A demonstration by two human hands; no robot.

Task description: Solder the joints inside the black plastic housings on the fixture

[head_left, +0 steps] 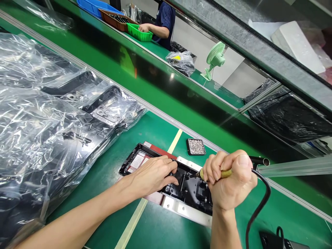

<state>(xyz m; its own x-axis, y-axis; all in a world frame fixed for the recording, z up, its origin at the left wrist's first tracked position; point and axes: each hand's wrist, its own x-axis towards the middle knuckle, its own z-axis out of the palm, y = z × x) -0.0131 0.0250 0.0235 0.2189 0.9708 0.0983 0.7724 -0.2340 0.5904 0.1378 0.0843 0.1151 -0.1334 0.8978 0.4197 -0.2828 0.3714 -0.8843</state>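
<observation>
My right hand point(230, 178) is closed round the yellowish handle of a soldering iron point(226, 173). A thick black cord point(260, 204) runs from its end, and the tip points left into a black plastic housing point(192, 189). My left hand point(159, 173) rests over the middle of this housing, thumb and fingers apart, with nothing visible held between them. The housing lies between white blocks point(186, 210) and over a dark red board point(160, 149). Beyond it stands a small black tray point(196, 147) full of tiny metal pieces.
Plastic-wrapped black housings point(103, 110) are piled at the left. A green conveyor belt point(155, 79) crosses behind the bench. Across it, a person point(164, 26) reaches into a green basket point(140, 33) near a green fan point(215, 57). A metal shelf point(246, 41) overhangs the upper right.
</observation>
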